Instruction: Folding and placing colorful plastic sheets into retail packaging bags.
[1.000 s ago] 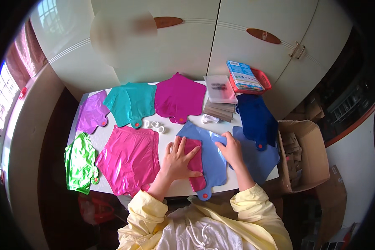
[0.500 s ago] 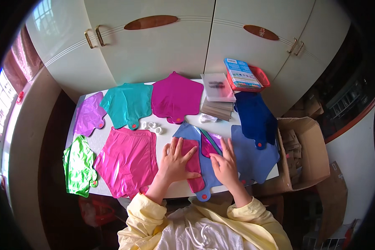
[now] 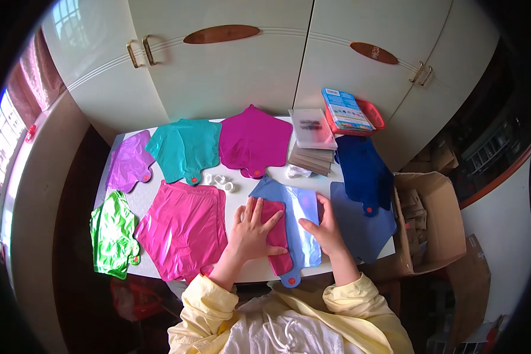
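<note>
My left hand (image 3: 251, 230) lies flat, fingers spread, on a folded magenta foil balloon (image 3: 275, 236) that rests on a light blue foil balloon (image 3: 301, 221) at the table's near edge. My right hand (image 3: 325, 229) presses flat on the light blue balloon just right of the fold. The magenta balloon's neck reaches down toward the table edge next to the blue balloon's neck (image 3: 289, 279). Neither hand grips anything.
Flat foil balloons cover the white table (image 3: 239, 197): pink (image 3: 183, 227), green (image 3: 112, 233), purple (image 3: 128, 167), teal (image 3: 184, 147), magenta (image 3: 255, 138), dark blue (image 3: 363, 168), periwinkle (image 3: 364, 221). Clear packets (image 3: 312, 138), a red basket (image 3: 360, 115) and a cardboard box (image 3: 428, 221) stand right. Cupboard doors are behind.
The right hand folded the balloon over toward the left and now rests flat; the magenta piece is narrower. The left hand stayed pressing down. The view tilted slightly.
</note>
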Demonstrator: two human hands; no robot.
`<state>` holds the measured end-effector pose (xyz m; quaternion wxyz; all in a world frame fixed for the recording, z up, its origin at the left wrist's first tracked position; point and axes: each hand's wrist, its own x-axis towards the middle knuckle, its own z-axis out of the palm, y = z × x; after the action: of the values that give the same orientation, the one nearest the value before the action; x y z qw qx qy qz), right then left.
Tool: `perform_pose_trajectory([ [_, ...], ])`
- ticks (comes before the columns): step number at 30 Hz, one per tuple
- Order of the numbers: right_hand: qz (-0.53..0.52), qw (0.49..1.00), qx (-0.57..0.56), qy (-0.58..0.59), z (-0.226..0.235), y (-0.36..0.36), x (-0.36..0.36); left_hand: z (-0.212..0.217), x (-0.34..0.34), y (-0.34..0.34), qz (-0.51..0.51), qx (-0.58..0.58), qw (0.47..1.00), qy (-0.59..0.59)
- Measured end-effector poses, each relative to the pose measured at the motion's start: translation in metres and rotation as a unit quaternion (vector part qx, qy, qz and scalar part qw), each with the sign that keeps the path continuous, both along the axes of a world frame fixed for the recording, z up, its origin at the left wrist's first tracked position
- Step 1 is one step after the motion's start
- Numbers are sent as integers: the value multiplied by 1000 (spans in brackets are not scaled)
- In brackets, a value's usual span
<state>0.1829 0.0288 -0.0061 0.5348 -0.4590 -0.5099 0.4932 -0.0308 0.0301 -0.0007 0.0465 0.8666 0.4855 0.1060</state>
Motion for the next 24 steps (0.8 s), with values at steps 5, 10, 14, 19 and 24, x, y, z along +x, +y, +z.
perform_pose_trajectory([
  [5, -113, 947, 183, -238, 5, 7, 3, 0, 0, 0, 1, -5, 1000, 4],
  [10, -124, 840, 146, -508, -7, 28, 21, -1, 0, 0, 0, -6, 1000, -1],
  [14, -73, 802, 80, -588, -3, 42, 19, 4, 2, 0, 1, -7, 1000, -1],
  [19, 38, 832, -72, -548, 14, 64, 16, 1, -2, 0, 6, -3, 1000, -3],
  [24, 50, 895, -39, -442, 6, 66, 25, -1, -1, 0, -2, 2, 1000, -13],
])
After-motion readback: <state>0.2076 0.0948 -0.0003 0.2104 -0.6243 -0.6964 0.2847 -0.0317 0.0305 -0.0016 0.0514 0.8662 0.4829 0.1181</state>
